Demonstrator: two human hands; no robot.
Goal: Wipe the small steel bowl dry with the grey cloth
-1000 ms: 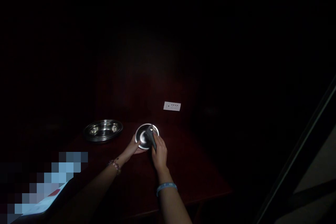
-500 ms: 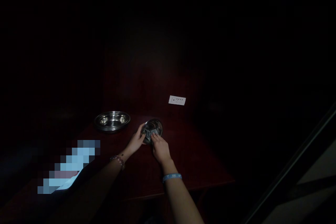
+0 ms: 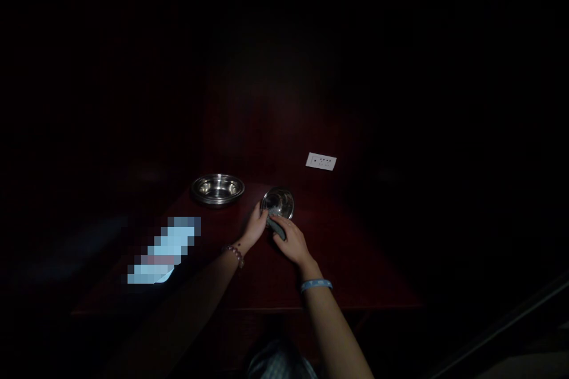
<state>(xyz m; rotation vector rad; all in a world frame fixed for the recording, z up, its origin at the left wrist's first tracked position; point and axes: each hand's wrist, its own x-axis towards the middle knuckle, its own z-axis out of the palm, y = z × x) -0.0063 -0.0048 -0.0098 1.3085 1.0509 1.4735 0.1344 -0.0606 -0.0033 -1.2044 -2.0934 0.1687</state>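
Shifted since a second ago: small steel bowl (image 3: 278, 204) has come down from a tilted, mouth-toward-camera hold to sit low over the table (image 3: 338, 260), and the whole group now appears further right and higher in view as the head turned.

Item 1 — small steel bowl: shiny, round, on or just above the dark red table near its far edge; whether it rests fully flat cannot be told in this light.

Item 2 — grey cloth (image 3: 276, 227): folded, pressed against the bowl's near rim.

Item 3 — left hand (image 3: 255, 226): fingers curled round the bowl's left side, holding it; wrist with a bead bracelet (image 3: 234, 254), forearm reaching in from lower left.

Item 4 — right hand (image 3: 293, 241): closed on the cloth, knuckles up, wrist bent slightly inward; blue wristband (image 3: 316, 285) on the forearm.

Item 5 — larger steel bowl (image 3: 217, 189): left of the small one, apart from it, upright.

Item 6 — white socket plate (image 3: 320, 161): beyond and to the right, well apart.

Risk, as judged: polished steel under a one-sided grip may slip or spin if the cloth pushes hard — poor light adds to that, and a skid could send the bowl toward the larger one
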